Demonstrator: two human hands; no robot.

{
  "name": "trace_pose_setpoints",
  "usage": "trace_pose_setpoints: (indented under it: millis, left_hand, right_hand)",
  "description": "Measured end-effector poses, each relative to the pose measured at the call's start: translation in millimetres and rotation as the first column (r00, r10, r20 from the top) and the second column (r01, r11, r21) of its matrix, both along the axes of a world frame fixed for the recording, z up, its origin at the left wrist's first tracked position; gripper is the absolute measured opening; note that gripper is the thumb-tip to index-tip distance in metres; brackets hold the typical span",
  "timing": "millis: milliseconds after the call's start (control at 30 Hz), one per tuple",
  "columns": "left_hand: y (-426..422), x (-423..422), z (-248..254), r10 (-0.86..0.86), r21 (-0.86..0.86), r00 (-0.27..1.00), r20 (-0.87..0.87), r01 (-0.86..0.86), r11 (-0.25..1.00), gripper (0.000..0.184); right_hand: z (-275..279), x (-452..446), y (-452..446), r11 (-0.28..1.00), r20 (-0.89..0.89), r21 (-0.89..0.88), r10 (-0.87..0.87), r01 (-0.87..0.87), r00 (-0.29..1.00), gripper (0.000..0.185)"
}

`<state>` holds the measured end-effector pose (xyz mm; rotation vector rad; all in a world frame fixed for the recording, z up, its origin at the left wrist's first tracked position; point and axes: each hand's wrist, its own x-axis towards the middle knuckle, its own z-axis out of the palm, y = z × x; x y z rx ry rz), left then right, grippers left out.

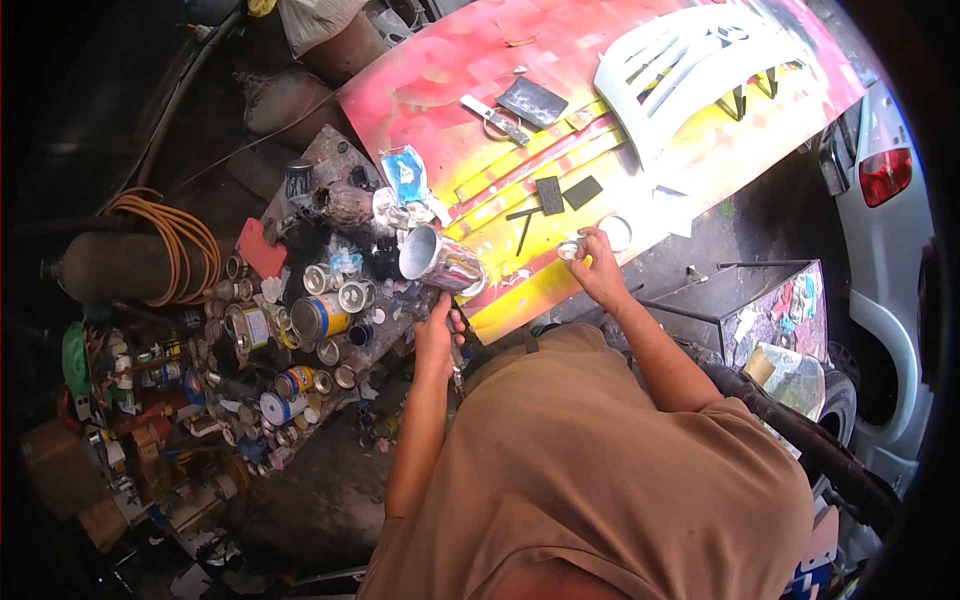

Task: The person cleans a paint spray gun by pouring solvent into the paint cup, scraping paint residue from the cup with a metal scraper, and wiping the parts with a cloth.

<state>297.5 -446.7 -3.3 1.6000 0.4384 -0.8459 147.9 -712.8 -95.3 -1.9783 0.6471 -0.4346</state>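
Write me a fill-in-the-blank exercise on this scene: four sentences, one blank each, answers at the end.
1. The large metal cup is nearest the person's ____ hand.
2. The right hand, with a small round piece at its fingertips, is over a panel painted pinkish-red and ____.
3. The slatted grille piece resting on the panel is ____.
4. The coiled hose draped over the cylinder is ____.

Missing words: left; yellow; white; orange.
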Motion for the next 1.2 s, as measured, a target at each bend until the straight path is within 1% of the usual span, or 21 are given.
trace_pose_setpoints:
  millis: [67,167,267,367,467,567,600,700,800,867,933,967,1033,1067,1167,1200]
  left_hand:
    - [1,1,-1,-0.046,0.004,0.999,0.007,0.046,0.999,0.029]
    - [-3,-1,-4,-0.085,-0.019,0.995,-0.046,0.084,0.996,0.038]
    - [-1,-6,-11,-0.113,-0.06,0.99,0.08,0.118,0.991,0.04]
    - [6,-15,-4,0.009,-0.175,0.992,0.127,0.013,0.985,0.047]
    - [47,-24,-10,0.188,-0.207,0.971,0.149,-0.155,0.966,0.046]
    - [93,-46,-20,0.325,-0.176,0.92,0.22,-0.291,0.941,0.044]
    - [115,-54,-34,0.31,-0.156,0.909,0.28,-0.276,0.949,0.041]
    - [177,-98,-67,0.303,0.028,0.88,0.366,-0.335,0.942,0.039]
    - [241,-162,-110,0.343,0.149,0.883,0.32,-0.405,0.902,0.041]
    - [293,-212,-162,0.444,0.265,0.884,0.147,-0.468,0.843,0.044]
    - [307,-256,-151,0.485,0.319,0.871,0.084,-0.484,0.815,0.046]
    - [321,-286,-163,0.48,0.309,0.865,0.148,-0.501,0.808,0.046]
    - [341,-330,-177,0.495,0.331,0.855,0.157,-0.518,0.789,0.045]
    - [349,-349,-183,0.511,0.35,0.848,0.14,-0.525,0.776,0.045]
    - [368,-401,-204,0.547,0.389,0.831,0.102,-0.54,0.747,0.045]
    - [373,-415,-213,0.556,0.391,0.826,0.093,-0.544,0.742,0.045]
  right_hand:
    - [0,0,0,1.0,-0.001,0.006,-0.001,0.001,1.0,0.026]
    - [4,-1,1,0.999,-0.021,-0.019,0.036,-0.036,0.999,0.025]
    - [8,1,4,0.988,-0.048,-0.105,0.11,-0.114,0.993,0.023]
    - [13,11,16,0.969,-0.042,-0.104,0.22,-0.223,0.975,0.022]
    - [24,41,44,0.905,-0.044,-0.204,0.373,-0.374,0.927,0.021]
    - [26,70,67,0.84,-0.063,-0.245,0.485,-0.484,0.872,0.02]
    - [19,80,75,0.817,-0.046,-0.312,0.497,-0.485,0.867,0.021]
    - [19,101,95,0.752,-0.065,-0.385,0.556,-0.535,0.829,0.023]
    - [21,109,113,0.752,-0.117,-0.373,0.543,-0.544,0.831,0.024]
    - [20,112,120,0.743,-0.138,-0.39,0.536,-0.544,0.833,0.024]
    - [15,111,122,0.733,-0.145,-0.402,0.541,-0.549,0.828,0.026]
    - [13,110,123,0.725,-0.15,-0.415,0.542,-0.55,0.827,0.027]
    - [9,110,124,0.71,-0.156,-0.443,0.541,-0.548,0.826,0.028]
    - [3,109,124,0.705,-0.161,-0.472,0.522,-0.53,0.837,0.032]
    - [14,107,129,0.755,-0.114,-0.511,0.416,-0.412,0.902,0.037]
    - [18,107,126,0.773,-0.145,-0.491,0.382,-0.402,0.912,0.046]
